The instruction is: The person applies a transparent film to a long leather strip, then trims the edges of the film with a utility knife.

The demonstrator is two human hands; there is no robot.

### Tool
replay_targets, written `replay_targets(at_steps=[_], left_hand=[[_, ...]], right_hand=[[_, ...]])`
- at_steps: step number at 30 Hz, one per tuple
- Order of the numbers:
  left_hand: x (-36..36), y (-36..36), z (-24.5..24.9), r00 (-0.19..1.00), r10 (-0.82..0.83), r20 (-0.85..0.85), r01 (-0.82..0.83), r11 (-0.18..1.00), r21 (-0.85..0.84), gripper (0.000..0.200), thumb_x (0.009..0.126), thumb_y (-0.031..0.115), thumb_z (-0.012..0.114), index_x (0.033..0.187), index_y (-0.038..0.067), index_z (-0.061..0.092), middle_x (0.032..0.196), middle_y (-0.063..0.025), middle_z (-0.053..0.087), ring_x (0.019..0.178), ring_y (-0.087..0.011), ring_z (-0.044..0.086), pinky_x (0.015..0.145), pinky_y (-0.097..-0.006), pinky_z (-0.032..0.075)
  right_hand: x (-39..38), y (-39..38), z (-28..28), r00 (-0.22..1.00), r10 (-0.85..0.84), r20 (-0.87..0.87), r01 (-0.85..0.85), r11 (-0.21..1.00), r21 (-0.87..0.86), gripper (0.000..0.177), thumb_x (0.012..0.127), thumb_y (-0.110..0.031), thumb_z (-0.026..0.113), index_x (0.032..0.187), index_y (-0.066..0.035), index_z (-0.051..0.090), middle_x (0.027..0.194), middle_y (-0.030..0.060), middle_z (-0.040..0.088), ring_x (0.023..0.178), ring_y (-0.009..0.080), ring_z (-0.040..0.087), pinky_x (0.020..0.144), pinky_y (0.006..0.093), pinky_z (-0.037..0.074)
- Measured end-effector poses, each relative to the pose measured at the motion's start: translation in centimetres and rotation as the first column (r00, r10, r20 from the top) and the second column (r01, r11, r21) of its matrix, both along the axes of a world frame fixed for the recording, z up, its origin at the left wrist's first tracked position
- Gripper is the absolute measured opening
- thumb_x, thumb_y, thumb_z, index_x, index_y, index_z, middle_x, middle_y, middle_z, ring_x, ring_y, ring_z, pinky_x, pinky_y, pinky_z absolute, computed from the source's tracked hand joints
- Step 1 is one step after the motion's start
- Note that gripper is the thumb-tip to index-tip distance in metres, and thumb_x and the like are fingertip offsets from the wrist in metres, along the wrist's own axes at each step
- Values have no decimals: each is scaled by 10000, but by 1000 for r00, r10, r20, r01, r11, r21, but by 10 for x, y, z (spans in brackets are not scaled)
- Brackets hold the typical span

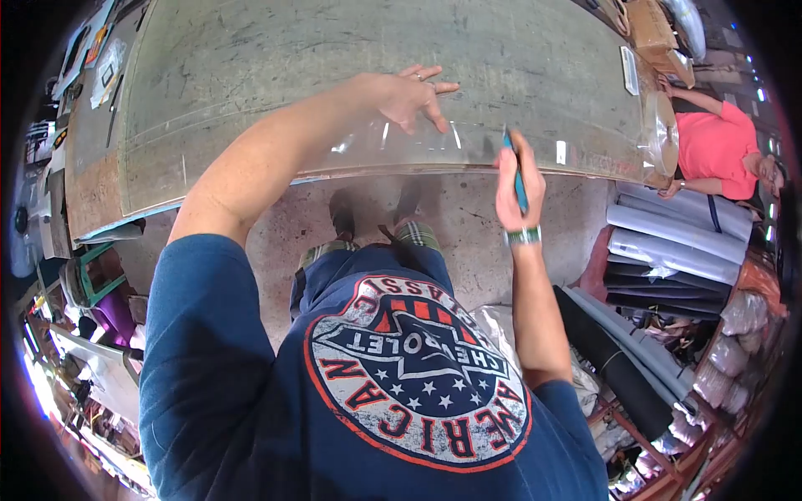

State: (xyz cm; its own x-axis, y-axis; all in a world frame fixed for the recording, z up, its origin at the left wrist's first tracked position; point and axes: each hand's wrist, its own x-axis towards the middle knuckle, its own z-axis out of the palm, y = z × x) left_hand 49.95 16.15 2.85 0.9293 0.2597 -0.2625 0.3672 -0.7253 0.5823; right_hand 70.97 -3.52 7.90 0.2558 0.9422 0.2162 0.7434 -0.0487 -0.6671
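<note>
A strip of clear plastic sheet (pixel 359 142) lies along the near edge of the worktable (pixel 276 58), with bright reflections on it. My left hand (pixel 409 98) is spread over the sheet's far edge, fingers apart and pointing right, a ring on one finger. At the table's front edge, my right hand (pixel 522 185) grips a slim blue utility knife (pixel 520 179). Its thin tip points away from me, close over the sheet and to the right of my left hand. A banded watch circles my right wrist.
A large tape-like roll (pixel 660 134) stands at the table's right end, near a person in a pink shirt (pixel 717 146). Cardboard boxes (pixel 656 37) sit at the back right. Wrapped material rolls (pixel 677 242) are stacked below right. Tools and a plastic packet (pixel 107 73) lie at the left.
</note>
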Motion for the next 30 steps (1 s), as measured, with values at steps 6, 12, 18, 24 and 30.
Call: replay_targets(at_steps=[6,12,18,24,30], left_hand=[[-17,-9,-9,980,146,134,-155,987,54,615,733,22,807,1286,282,732,1694,-77,290,1573,-364,193,1280,-521,215],[-44,-91,13,634,685,358,-769,606,202,519,848,275,799,1318,104,658,1540,-130,498,1468,-374,397,1192,-519,340],[-53,-123,-20,548,719,428,-831,408,378,528,806,398,839,1205,82,699,1427,-129,581,1373,-350,496,1120,-498,411],[-51,-128,-35,524,713,465,-840,343,421,394,822,326,831,1122,98,715,1361,-104,619,1332,-339,532,1093,-481,428],[-257,-231,-127,-852,-247,461,115,-948,-295,631,927,599,659,1343,125,649,1491,-130,550,1449,-320,402,1187,-488,328]], right_hand=[[48,85,-70,766,252,592,-318,948,8,459,976,-250,666,1411,-132,574,916,104,601,878,307,604,752,446,473],[59,99,-81,752,309,582,-340,939,-60,608,831,3,624,1409,-184,594,1063,79,575,996,297,570,830,436,446],[70,101,-78,793,357,493,-386,921,-45,664,810,38,592,1449,-141,574,1088,97,572,1003,310,560,841,447,442],[37,76,-63,747,585,317,-635,769,74,443,944,-171,657,1378,-100,609,1286,125,593,1172,340,555,993,478,416],[-3,61,-30,647,741,180,-762,635,127,426,921,-133,681,1335,-60,617,1293,136,614,1177,358,572,996,490,427]])
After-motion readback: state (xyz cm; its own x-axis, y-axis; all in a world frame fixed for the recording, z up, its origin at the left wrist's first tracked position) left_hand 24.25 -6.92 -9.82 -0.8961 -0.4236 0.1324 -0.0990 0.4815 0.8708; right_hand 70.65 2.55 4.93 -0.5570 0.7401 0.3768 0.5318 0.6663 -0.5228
